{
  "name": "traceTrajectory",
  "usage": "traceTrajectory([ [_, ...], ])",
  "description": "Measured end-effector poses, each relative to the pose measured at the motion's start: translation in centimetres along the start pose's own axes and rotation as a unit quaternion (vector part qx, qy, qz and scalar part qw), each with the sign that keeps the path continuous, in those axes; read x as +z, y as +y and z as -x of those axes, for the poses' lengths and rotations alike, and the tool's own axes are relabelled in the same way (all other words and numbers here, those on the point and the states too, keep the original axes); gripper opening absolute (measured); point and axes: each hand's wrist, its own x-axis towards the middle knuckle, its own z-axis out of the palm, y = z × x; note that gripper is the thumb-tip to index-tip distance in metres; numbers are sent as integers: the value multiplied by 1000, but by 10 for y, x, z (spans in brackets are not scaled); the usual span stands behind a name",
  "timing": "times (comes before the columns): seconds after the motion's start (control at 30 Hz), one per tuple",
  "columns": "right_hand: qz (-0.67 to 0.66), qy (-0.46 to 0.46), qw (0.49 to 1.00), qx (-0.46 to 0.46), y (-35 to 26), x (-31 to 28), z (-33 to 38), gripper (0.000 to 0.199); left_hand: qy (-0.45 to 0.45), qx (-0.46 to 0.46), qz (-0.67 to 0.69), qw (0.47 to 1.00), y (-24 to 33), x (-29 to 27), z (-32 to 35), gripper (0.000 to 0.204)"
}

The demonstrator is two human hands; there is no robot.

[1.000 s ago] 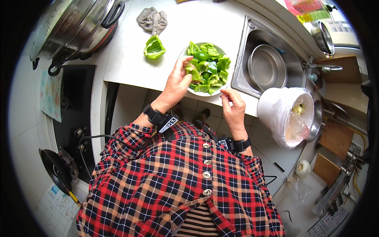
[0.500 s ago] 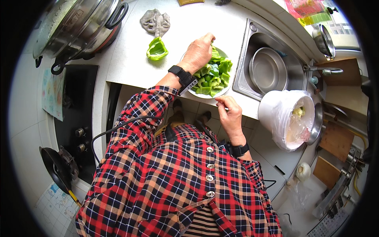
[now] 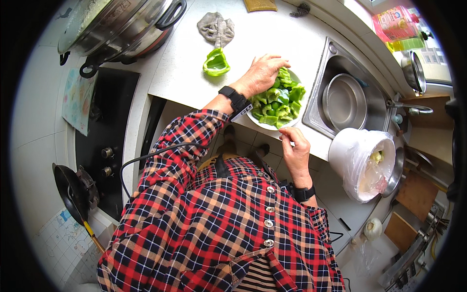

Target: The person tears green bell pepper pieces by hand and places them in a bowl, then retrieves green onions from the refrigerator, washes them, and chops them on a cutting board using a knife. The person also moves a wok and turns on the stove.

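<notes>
A: Head view, item one. Left hand [image 3: 262, 74]: reaches over the white plate [image 3: 266, 122] of cut green pepper pieces [image 3: 278, 100], palm down, resting on the pile's far left side. Fingers [image 3: 277, 61] together and curled over the pieces; whether they grip any, I cannot tell.

B: And the plate's place?

A: On the white table [image 3: 185, 63], at its near edge, just beside the sink [image 3: 321, 97] on the table's right side. The plate slightly overhangs the near edge.

B: Item two?

A: Right hand [image 3: 294, 151]: held below the table's near edge, just under the plate, touching neither. Fingers [image 3: 287, 136] drawn together, tips pinched; if something small sits between them, it is too small to tell.

B: Other stock on the table?

A: One pepper half [image 3: 216, 63], green, hollow side showing, left of the plate and apart from it. A grey cloth [image 3: 216, 28], crumpled, toward the far edge, just beyond the pepper half. A large lidded steel pot [image 3: 121, 24] at the far left corner.

B: In the sink?

A: One round metal basin [image 3: 344, 101]. Right of the sink, below the table's edge, a white bin [image 3: 362, 163] lined with a clear bag.

B: Worn items?

A: A black wristband on each wrist; red plaid shirt.
</notes>
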Motion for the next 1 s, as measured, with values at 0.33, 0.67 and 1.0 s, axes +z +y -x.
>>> traceTrajectory([
  [0.33, -3, -14, 1000, -4, -7, 2, -4, 15, 231, -225, -166, 932, -70, -88, 74, 29],
  [0.67, -8, -34, 999, -15, -15, 8, -6, 16, 57, -395, -20, 917, -95, -90, 80, 32],
  [1.0, -279, -73, 943, 164, -44, 12, -39, 37, 115, -284, 344, 888, 32, -60, 96, 29],
])
